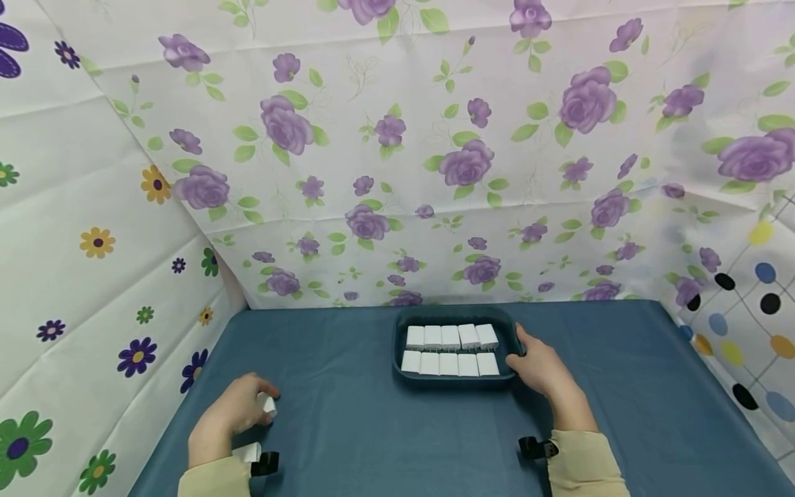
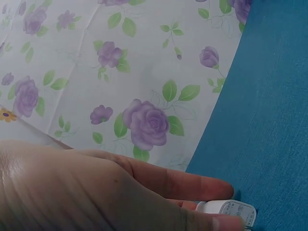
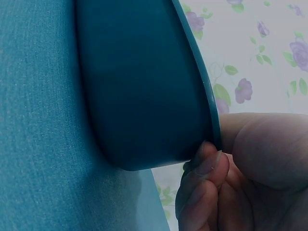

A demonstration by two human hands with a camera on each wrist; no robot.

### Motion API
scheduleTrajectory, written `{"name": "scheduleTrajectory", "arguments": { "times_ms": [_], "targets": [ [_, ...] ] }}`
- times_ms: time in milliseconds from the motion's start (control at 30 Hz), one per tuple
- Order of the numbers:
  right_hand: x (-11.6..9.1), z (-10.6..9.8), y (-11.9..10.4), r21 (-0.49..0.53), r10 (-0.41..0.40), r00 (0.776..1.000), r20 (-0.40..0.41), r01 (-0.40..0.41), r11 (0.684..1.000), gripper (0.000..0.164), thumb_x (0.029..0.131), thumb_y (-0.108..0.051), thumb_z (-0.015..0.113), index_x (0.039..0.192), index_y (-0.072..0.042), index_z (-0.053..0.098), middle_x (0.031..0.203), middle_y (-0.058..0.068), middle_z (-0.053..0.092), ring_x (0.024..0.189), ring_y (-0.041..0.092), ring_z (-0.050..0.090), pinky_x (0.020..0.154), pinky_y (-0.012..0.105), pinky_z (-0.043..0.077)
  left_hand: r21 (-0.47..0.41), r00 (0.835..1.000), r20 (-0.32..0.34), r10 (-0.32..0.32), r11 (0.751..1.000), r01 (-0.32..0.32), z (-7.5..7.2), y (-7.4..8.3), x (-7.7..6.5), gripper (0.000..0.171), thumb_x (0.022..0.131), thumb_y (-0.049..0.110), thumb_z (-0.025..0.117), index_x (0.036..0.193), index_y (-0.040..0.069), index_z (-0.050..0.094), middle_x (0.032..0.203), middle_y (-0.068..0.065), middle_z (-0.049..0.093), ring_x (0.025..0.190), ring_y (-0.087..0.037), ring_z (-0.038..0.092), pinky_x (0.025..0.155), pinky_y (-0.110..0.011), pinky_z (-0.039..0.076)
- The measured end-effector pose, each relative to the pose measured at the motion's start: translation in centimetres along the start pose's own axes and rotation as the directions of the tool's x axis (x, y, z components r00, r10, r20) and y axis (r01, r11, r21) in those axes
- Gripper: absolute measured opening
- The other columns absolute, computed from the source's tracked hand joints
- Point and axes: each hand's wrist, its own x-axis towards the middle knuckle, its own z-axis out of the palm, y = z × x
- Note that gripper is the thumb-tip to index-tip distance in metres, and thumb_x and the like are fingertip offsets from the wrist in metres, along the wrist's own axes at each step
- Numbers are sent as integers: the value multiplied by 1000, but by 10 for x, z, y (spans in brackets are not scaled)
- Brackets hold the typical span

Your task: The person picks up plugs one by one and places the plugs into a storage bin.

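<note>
My left hand (image 1: pixel 232 407) is low over the left side of the table and pinches a white charger plug (image 1: pixel 268 404) between thumb and fingers. In the left wrist view, small print shows on the end face of that charger plug (image 2: pixel 238 211). My right hand (image 1: pixel 543 366) grips the right rim of a dark blue tray (image 1: pixel 456 382). Seen from the right wrist, thumb and fingers of the right hand (image 3: pixel 240 178) close on the edge of the tray (image 3: pixel 139 96). Inside the tray lie two rows of white charger plugs (image 1: pixel 450 337), with metal prongs visible between the rows.
A blue cloth (image 1: pixel 348 428) covers the table. Behind it hangs a flowered sheet (image 1: pixel 373 172), with patterned sheets at the left and right. Another white piece (image 1: pixel 248 452) shows beside the left wrist, partly hidden; I cannot tell what it is.
</note>
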Motion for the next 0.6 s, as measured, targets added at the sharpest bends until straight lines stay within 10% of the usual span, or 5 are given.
{"name": "scheduleTrajectory", "arguments": {
  "times_ms": [233,600],
  "targets": [
    [1,-1,-1,-10,0,1000,2,0,1000,78,96,-19,48,161,-12,7,149,36,31,40,12,27,44,32,35,22,1000,-10,9,1000,-9,1,1,1,37,75,-5,77,109,10,75,116,-19,61,113,-43,52,94,-64,43],
    [2,0,-1,-14,24,1000,-2,-24,1000,78,95,-20,49,161,-13,7,142,34,42,41,12,28,45,32,36,91,994,-42,104,991,-100,3,0,2,31,77,-1,77,105,10,76,110,-15,62,106,-38,56,90,-59,47]
  ]
}}
